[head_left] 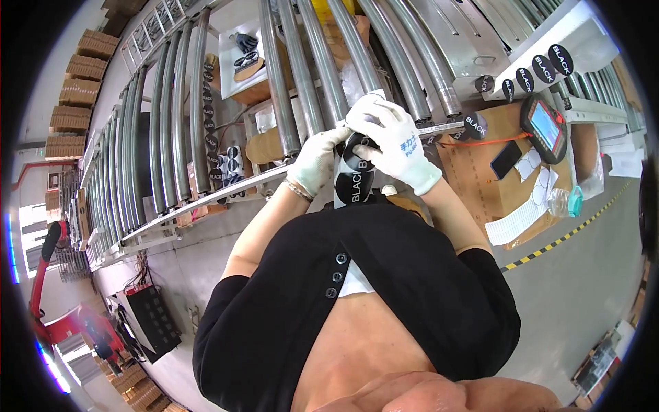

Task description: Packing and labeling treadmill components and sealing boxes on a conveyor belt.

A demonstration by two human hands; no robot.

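A strip of round black stickers on pale backing hangs in front of my chest at the edge of the roller conveyor. My left hand, in a white glove, grips the strip's left edge near the top with thumb and fingers closed. My right hand, gloved in white with blue print, is bent over the strip's upper end, its fingers pinching at a sticker there. The upper end of the strip is partly hidden behind the fingers. I cannot tell whether that sticker is lifted off its backing.
At the right, a cardboard surface bears a handheld device with a screen, a phone, a label sheet and a clear bottle. More stickers hang beyond. Under the rollers lies a dark glove. Cardboard stacks stand far left.
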